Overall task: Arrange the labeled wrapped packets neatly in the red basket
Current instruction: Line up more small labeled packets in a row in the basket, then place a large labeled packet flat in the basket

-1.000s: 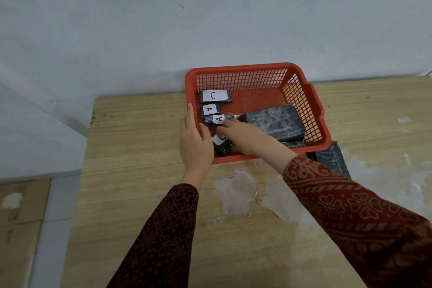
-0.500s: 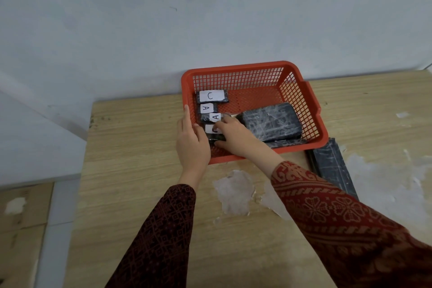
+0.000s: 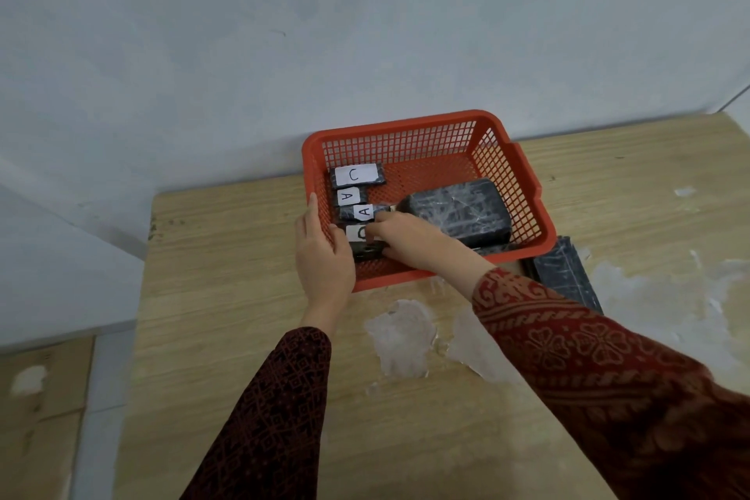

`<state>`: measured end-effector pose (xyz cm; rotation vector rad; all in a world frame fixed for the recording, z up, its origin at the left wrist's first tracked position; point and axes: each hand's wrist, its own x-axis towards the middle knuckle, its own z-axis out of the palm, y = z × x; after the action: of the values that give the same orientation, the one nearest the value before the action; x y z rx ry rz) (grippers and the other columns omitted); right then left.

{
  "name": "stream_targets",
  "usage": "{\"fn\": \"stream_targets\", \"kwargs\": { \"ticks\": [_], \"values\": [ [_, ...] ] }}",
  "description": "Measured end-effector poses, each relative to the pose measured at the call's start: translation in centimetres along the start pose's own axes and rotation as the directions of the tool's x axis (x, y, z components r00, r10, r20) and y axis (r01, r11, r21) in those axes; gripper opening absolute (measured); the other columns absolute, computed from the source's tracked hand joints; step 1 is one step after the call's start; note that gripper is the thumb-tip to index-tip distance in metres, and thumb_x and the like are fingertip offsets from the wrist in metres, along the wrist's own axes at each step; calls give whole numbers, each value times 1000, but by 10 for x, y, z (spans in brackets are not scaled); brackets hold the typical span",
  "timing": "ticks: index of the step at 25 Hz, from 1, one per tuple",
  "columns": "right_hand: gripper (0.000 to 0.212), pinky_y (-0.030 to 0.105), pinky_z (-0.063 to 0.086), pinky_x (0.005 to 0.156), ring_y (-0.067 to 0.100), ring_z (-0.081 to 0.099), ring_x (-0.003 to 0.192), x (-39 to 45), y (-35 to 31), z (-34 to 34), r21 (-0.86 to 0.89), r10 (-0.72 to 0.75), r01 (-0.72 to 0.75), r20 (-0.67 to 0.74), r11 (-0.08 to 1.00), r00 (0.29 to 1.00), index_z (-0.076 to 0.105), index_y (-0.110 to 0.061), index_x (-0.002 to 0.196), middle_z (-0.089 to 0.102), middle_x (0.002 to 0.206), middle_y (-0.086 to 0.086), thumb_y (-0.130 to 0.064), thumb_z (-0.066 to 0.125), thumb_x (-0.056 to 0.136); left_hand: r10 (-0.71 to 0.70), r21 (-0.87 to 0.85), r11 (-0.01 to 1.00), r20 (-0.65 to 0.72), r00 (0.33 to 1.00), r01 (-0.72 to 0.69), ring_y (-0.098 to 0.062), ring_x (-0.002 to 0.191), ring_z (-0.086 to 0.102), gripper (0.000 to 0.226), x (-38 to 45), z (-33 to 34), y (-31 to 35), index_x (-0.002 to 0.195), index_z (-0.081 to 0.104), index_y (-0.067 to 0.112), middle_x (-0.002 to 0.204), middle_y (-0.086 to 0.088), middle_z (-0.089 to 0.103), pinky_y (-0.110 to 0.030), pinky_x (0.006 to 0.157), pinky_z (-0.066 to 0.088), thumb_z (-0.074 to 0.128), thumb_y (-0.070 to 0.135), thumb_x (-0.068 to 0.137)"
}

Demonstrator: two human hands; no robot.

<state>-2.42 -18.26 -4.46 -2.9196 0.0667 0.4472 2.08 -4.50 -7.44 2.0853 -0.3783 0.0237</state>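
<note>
Head view: red basket (image 3: 523,183) sits at the counter's (image 3: 227,288) far edge. 4 labeled packets (image 3: 357,175) line its left wall. Right hand (image 3: 410,242) pinches the nearest one in a narrow grip; left hand (image 3: 322,260) clasps the basket's near-left corner.

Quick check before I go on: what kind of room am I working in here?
Probably a plain workroom or storage corner, not a home kitchen: a worn wooden table with peeling patches, pushed against a bare pale wall, holding only a red basket of wrapped packets.
</note>
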Motion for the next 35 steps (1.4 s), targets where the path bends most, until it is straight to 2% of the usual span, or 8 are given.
{"fn": "stream_targets", "kwargs": {
  "ticks": [5, 8, 12, 15, 19, 25, 30, 35],
  "values": [
    [34, 44, 41, 102, 28, 48, 121, -17, 14, -3, 190, -8, 51, -219, 980, 976, 61, -14, 119, 55, 128, 10, -22, 64, 86, 92, 146, 986, -75, 993, -81, -29, 127, 41, 47, -3, -5, 11, 138, 44, 10, 137, -16, 45, -44, 108, 31, 49, 11, 91],
    [39, 47, 29, 111, 31, 37, 132, -49, 54, 1, 373, 362, -199, -439, 906, 822, 58, -15, 123, 45, 140, 15, -23, 65, 85, 347, 330, 883, 18, 938, -334, -27, 120, 47, 39, -9, 2, 21, 128, 52, 12, 129, -11, 54, -44, 100, 34, 52, 15, 89],
    [63, 40, 33, 106, 38, 38, 130, -79, 98, 9, 652, 686, -444, -166, 615, 708, 35, -6, 140, 38, 142, 24, -22, 64, 87, 98, 311, 914, 451, 887, -259, -29, 116, 51, 41, -15, 41, 48, 130, 54, 10, 122, -11, 60, -41, 96, 41, 46, 29, 95],
    [71, 31, 36, 101, 32, 45, 129, -83, 104, 8, 705, 647, -390, -129, 593, 751, 28, -5, 144, 44, 143, 18, -24, 66, 86, -79, 348, 926, 555, 828, -145, -32, 123, 46, 50, -19, 60, 65, 136, 47, 5, 134, -14, 54, -45, 104, 38, 42, 34, 96],
    [81, 41, 36, 108, 28, 43, 130, -100, 101, -17, 686, 548, -226, -294, 692, 783, 32, -15, 142, 45, 143, 11, -33, 75, 76, -94, 62, 995, 456, 885, 74, -26, 123, 51, 47, -11, 45, 86, 140, 43, 8, 136, -11, 54, -44, 105, 40, 45, 26, 97],
    [89, 47, 39, 102, 35, 36, 127, -129, 72, -43, 301, 310, -156, -581, 941, 753, 37, -20, 142, 35, 141, 18, -34, 80, 66, -104, -226, 963, 197, 975, 148, 11, 64, 57, 30, 6, -14, 122, 123, 57, 14, 73, 18, 53, -8, 61, 46, 48, 22, 95],
    [62, 24, 45, 78, 14, 54, 97, -146, 60, -73, 487, 314, -51, -475, 872, 822, 42, -28, 123, 56, 108, -4, -60, 64, 74, 184, -343, 938, 389, 903, -44, -8, 123, 50, 51, -5, -62, 118, 133, 50, 36, 132, 11, 56, -26, 97, 42, 59, 51, 86],
    [50, 25, 49, 84, 13, 64, 95, -147, 44, -76, 722, 262, 35, -296, 691, 918, 64, -22, 107, 70, 101, -5, -62, 41, 87, 185, -494, 869, 380, 906, 30, -8, 106, 64, 52, -14, -87, 105, 126, 56, 34, 114, 11, 67, -20, 78, 54, 75, 31, 77]
  ]
}}
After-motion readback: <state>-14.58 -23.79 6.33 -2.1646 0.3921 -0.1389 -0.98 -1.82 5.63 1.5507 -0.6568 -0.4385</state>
